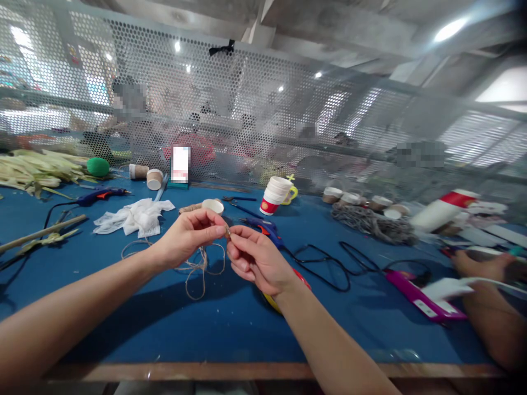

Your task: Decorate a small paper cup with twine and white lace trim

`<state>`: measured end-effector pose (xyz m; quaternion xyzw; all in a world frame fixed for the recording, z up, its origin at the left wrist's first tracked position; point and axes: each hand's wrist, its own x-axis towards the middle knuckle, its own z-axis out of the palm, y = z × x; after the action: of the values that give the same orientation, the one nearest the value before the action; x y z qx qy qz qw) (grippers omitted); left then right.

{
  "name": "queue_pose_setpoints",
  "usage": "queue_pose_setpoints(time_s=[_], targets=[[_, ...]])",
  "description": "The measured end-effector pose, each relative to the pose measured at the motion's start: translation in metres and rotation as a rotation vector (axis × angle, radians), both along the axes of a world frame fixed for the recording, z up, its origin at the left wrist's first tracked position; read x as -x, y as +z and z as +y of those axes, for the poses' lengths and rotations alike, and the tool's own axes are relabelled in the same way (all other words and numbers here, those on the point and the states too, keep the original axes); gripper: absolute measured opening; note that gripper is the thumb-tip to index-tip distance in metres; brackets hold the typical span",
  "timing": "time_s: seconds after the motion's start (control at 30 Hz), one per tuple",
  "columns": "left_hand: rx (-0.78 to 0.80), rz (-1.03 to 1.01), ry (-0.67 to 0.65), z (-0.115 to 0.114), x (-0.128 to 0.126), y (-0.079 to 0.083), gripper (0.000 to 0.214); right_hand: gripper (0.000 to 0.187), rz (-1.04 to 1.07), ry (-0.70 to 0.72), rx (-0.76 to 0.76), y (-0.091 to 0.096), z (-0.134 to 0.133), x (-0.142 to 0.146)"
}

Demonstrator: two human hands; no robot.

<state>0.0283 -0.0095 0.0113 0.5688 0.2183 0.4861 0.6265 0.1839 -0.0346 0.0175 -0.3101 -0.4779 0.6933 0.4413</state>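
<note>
My left hand (pixel 190 235) and my right hand (pixel 260 257) meet above the blue table, fingertips pinched together. Between them is a small bit of light brown twine (pixel 228 233); its exact shape is too small to make out. Loose loops of the same thin twine (pixel 203 266) hang or lie below my left hand. Just behind my fingers is a white-rimmed paper cup (pixel 213 207) lying beside a brown twine bundle (pixel 191 208). A blue glue gun (pixel 269 230) lies behind my right hand, and a yellow and red round object (pixel 272 302) is partly hidden under my right wrist.
Stacked paper cups (pixel 275 195) stand at the back. White netting (pixel 138 216), another glue gun (pixel 101 195) and pale dried husks (pixel 37 170) lie left. To the right are grey cord (pixel 376 222), a black cable (pixel 329 263), a purple box (pixel 424 296) and another person's hand (pixel 481 266).
</note>
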Motion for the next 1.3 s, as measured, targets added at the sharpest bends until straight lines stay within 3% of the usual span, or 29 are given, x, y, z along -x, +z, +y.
queue_pose_setpoints(time_s=[0.17, 0.3, 0.43, 0.7, 0.9, 1.3], targets=[[-0.056, 0.057, 0.079, 0.0027, -0.0017, -0.0031, 0.012, 0.017, -0.359, -0.298, -0.349, -0.0045, -0.0044, 0.0042], [-0.089, 0.088, 0.112, 0.0019, -0.0031, -0.002, 0.011, 0.016, -0.469, -0.415, -0.476, -0.0062, -0.0062, 0.0061], [-0.079, 0.113, 0.136, 0.0009, -0.0036, -0.0024, 0.011, 0.015, -0.413, -0.371, -0.415, -0.0068, -0.004, 0.0041], [0.109, 0.024, 0.06, -0.0022, -0.0054, -0.002, 0.019, 0.013, -0.125, -0.203, -0.174, -0.0041, -0.0009, 0.003], [0.12, 0.02, 0.022, -0.0017, -0.0053, -0.0006, 0.02, 0.014, -0.032, -0.108, -0.049, -0.0003, -0.0004, 0.0024], [0.155, 0.009, -0.03, 0.0025, -0.0039, -0.0039, 0.019, 0.014, -0.046, -0.076, -0.066, -0.0013, -0.0003, 0.0004]])
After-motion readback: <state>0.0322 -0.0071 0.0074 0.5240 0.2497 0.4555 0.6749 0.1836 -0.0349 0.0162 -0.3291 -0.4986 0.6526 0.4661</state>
